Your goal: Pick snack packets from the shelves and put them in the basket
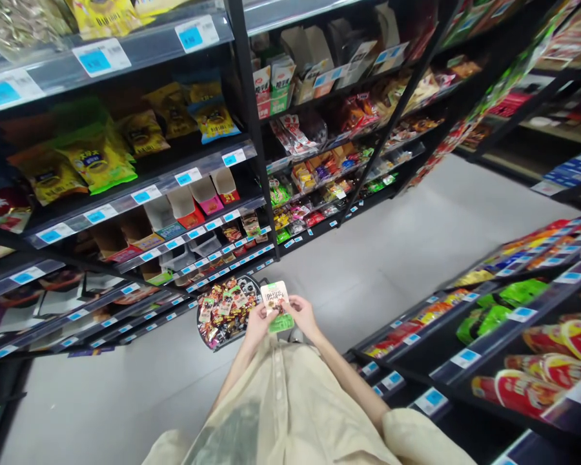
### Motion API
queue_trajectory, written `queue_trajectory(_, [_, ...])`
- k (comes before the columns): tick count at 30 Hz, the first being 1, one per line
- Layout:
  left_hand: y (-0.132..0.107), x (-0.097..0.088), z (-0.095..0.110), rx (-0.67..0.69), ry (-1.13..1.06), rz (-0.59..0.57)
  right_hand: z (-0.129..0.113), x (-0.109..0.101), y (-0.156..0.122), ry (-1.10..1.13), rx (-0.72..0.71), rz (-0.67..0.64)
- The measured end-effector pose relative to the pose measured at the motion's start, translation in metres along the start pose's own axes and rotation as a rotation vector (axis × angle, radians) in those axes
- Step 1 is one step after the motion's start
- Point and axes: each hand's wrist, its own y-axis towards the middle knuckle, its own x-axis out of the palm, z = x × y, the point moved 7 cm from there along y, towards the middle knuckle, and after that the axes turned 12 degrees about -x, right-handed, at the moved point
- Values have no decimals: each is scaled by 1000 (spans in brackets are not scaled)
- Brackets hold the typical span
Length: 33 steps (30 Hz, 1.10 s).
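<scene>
Both hands hold one small snack packet (277,298), white on top and green at the bottom, with dark printed characters on its front. My left hand (259,321) grips its left edge, and my right hand (302,315) pinches the right edge. The packet is upright in front of my body at about waist height. Just left of the hands, low near the floor, is a dark basket (201,336) heaped with many small wrapped snacks (227,307). Several of these packets look white and green like the held one.
Shelves (140,194) with price tags run along the left, bearing yellow snack bags (94,152) and opened display boxes (184,206). Another shelf (465,349) on the right holds red cup packages (527,391) and green bags (513,294). The grey floor (368,239) of the aisle lies between.
</scene>
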Motion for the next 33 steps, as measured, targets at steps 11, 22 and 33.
queue_trajectory(11, [-1,-9,-7,-31,41,77,2,5,-11,125,40,-21])
queue_trajectory(22, [-3,-7,-6,35,102,101,3,2,-12,86,61,22])
queue_trajectory(33, [-10,-4,1,76,161,131,0,1,-13,59,68,-26])
